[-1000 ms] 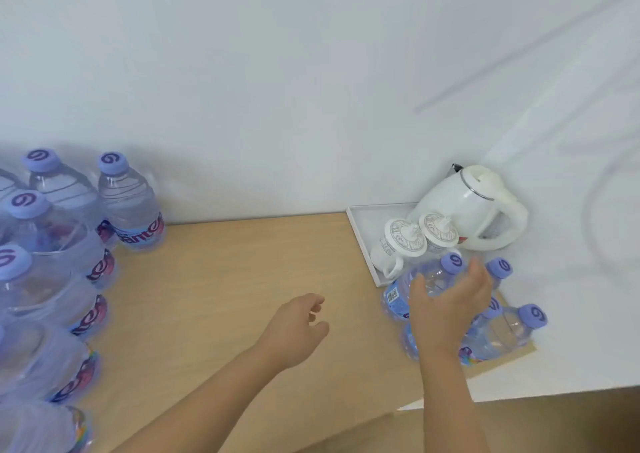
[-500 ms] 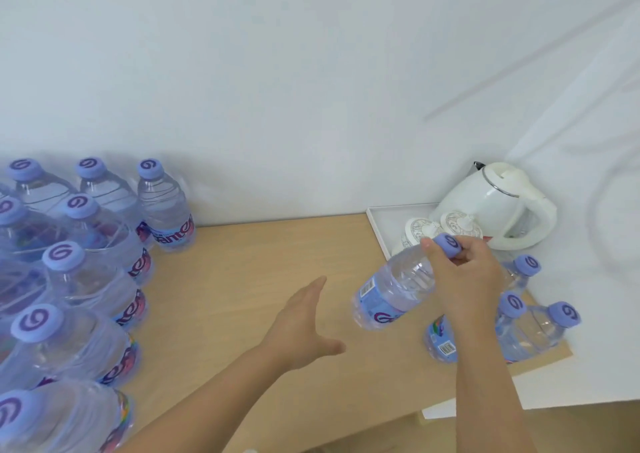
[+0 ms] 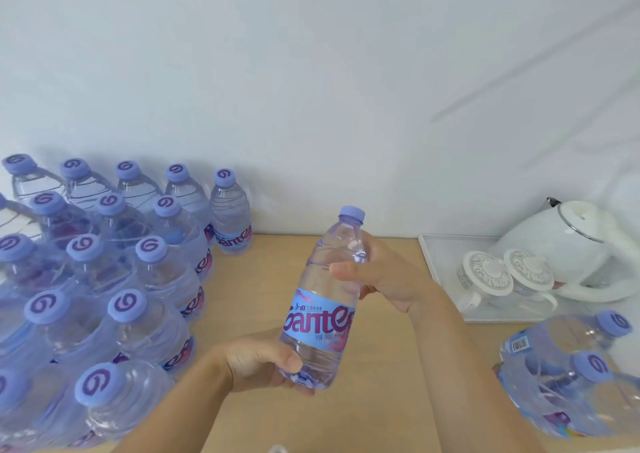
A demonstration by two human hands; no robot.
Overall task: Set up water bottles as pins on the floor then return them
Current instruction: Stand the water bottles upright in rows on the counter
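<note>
Bottle swung from tilted to near upright above desk; left hand came in, gripped base; right hand clasped shoulder. Best next: support base, lower straight beside pack, avoid nudging neighbours, release once standing.

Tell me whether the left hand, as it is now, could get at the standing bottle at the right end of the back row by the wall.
Probably not yet: the left hand grips the base of the clear purple-capped water bottle. The bare wooden tabletop toward that end bottle looks unobstructed.
</note>
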